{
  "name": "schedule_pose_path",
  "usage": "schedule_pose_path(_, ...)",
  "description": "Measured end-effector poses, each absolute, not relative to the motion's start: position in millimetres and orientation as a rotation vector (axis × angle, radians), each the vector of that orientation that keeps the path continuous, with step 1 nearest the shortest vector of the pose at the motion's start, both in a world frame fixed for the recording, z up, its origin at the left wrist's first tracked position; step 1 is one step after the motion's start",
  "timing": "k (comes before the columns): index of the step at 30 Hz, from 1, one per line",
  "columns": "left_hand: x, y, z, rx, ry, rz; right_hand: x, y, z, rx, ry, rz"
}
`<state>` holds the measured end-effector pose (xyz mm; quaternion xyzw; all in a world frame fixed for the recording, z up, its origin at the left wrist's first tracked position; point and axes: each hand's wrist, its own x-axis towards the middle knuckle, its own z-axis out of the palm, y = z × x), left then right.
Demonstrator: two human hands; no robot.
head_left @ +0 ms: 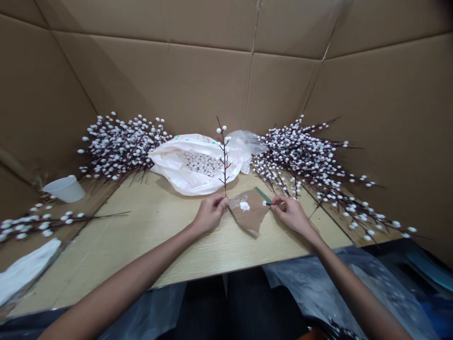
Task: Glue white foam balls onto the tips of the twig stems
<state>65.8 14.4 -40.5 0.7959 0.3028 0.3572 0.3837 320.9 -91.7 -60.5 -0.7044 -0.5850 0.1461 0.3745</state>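
My left hand is closed around the base of a thin dark twig, which stands upright and carries a few white buds near its top. My right hand pinches a small dark stick whose tip touches a white blob on a torn piece of brown cardboard. That cardboard lies on the wooden table between both hands, with a second white blob on it. Just behind the twig sits a white plastic bag, spread wide and full of small white beads.
Piles of dark branches covered in white buds lie at the back left and back right. A white cup, more budded twigs and a white cloth are at the left. Cardboard walls surround the table.
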Motion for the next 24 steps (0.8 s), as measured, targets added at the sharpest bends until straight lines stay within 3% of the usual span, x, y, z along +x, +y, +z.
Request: schedule_pose_path(24,65.8,17.0,-42.1,2.067,0.881,0.838,318.9,-92.1,-67.5,-1.755,-1.441,0.309)
